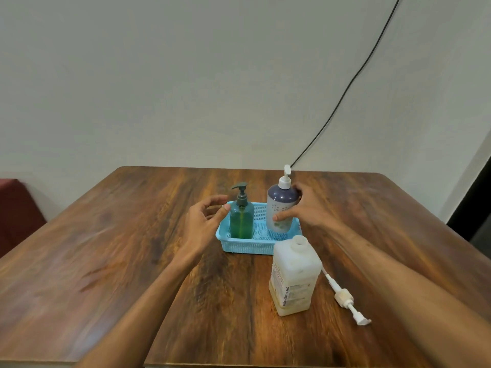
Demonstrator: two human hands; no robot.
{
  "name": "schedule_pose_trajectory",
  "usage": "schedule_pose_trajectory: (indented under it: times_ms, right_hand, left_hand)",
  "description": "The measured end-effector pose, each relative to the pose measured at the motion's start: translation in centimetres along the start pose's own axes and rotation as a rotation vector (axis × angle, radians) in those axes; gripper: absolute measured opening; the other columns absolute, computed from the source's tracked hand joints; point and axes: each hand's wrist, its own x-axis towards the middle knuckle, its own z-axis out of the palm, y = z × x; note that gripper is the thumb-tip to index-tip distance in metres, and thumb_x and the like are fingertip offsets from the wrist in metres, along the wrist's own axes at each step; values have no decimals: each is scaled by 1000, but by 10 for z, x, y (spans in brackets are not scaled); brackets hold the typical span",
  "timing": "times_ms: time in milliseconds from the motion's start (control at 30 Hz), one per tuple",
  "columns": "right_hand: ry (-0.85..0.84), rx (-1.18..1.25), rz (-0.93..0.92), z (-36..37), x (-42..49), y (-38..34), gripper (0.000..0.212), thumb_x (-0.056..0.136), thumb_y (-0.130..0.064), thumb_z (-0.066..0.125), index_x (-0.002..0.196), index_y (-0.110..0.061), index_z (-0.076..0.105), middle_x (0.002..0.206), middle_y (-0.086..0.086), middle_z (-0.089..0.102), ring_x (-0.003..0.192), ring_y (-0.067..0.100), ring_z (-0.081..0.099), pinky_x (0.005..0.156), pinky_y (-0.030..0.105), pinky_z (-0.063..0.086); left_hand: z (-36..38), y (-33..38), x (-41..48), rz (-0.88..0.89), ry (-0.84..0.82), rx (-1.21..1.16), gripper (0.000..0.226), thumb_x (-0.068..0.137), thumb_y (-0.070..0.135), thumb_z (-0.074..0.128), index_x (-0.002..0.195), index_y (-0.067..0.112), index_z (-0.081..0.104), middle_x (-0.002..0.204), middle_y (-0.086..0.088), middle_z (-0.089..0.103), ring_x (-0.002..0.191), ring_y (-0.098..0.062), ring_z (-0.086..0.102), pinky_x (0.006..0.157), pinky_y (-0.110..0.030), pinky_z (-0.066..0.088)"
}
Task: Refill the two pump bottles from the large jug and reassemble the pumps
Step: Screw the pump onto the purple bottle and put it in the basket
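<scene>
Right hand (305, 208) wraps purple pump bottle (280, 205) in blue basket (247, 247). Left hand (204, 221) loosely spread, empty, beside green pump bottle (241, 221), same basket. Uncapped jug (293, 277), loose pump (345, 298) in front of basket. Surface: wooden table (106, 248); plain wall (159, 88) behind basket.

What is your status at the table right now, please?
Left hand open beside green bottle. Right hand grips purple-topped bottle in blue basket; both capped. Jug uncapped, its pump lying on table. Nothing in the way.
</scene>
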Motion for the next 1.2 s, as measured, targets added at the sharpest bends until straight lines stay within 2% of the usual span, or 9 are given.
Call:
schedule_pose_trajectory:
  times_ms: [133, 300, 500, 633, 733, 800, 900, 1067, 1200]
  right_hand:
    - [-67, -87, 7, 7, 8, 14, 76, 59, -10, 96, 123, -18, 56, 121, -2, 63, 110, 19, 61, 84, 23, 52]
    - [-75, -171, -13, 17, 8, 24, 79, 55, -16, 98, 121, -20, 55, 122, 0, 64, 109, 20, 62, 91, 31, 55]
    - [-75, -206, -34, 21, 1, 22, 82, 60, -20, 96, 125, -23, 46, 119, -6, 58, 107, 14, 58, 86, 21, 47]
    - [-95, -242, -38, 14, -3, 20, 92, 59, -27, 97, 133, -25, 42, 134, -2, 58, 119, 17, 56, 92, 25, 45]
    - [-61, -171, 27, 2, -12, 20, 104, 62, -21, 96, 146, -23, 34, 153, 4, 45, 139, 28, 45, 107, 40, 44]
    - [-1, -158, 119, -4, -21, 22, 110, 66, -18, 94, 153, -19, 28, 158, 6, 38, 142, 30, 41, 110, 46, 44]
    - [62, -82, 283, -4, -29, 33, 98, 71, -18, 91, 151, -15, 34, 150, 9, 46, 132, 31, 51, 104, 50, 50]
    - [-53, -63, 369, 7, -22, 42, 54, 76, -13, 83, 123, -8, 57, 116, 9, 68, 88, 25, 74, 79, 47, 63]
    - [20, -157, 348, 14, -9, 44, 26, 80, 0, 71, 101, -11, 59, 104, 9, 69, 83, 22, 73, 73, 42, 64]
  left_hand:
    - [4, -14, 7, -18, 16, 19, 25, 93, 21, 71, 118, 16, 72, 115, 4, 73, 104, -11, 69, 88, -34, 61]
    - [6, -23, 9, -31, 21, 34, 20, 94, 15, 70, 113, 21, 72, 108, 13, 71, 102, -9, 68, 85, -33, 61]
    - [6, -25, 10, -45, 34, 51, 22, 94, 12, 69, 115, 17, 72, 110, 6, 72, 102, -12, 69, 86, -36, 62]
    - [6, -28, 12, -56, 32, 138, 26, 95, 16, 69, 121, 16, 69, 117, 2, 71, 102, -10, 66, 84, -32, 61]
    - [6, -31, 15, -74, 25, 223, 38, 95, 22, 69, 131, 13, 62, 125, -1, 66, 101, -10, 63, 75, -19, 54]
    - [6, -32, 16, -127, 5, 281, 46, 96, 26, 68, 138, 12, 55, 132, -4, 62, 107, -15, 62, 82, -26, 56]
    - [7, -33, 22, -241, -65, 408, 53, 96, 28, 68, 141, 8, 50, 138, -11, 59, 117, -23, 61, 96, -39, 56]
    - [13, -42, 37, -320, -211, 503, 29, 95, 16, 68, 120, 3, 67, 101, -5, 69, 80, -10, 66, 69, -28, 60]
    - [17, -49, 49, -307, -152, 528, 4, 85, -1, 67, 86, -1, 70, 88, -15, 72, 79, -26, 72, 73, -49, 63]
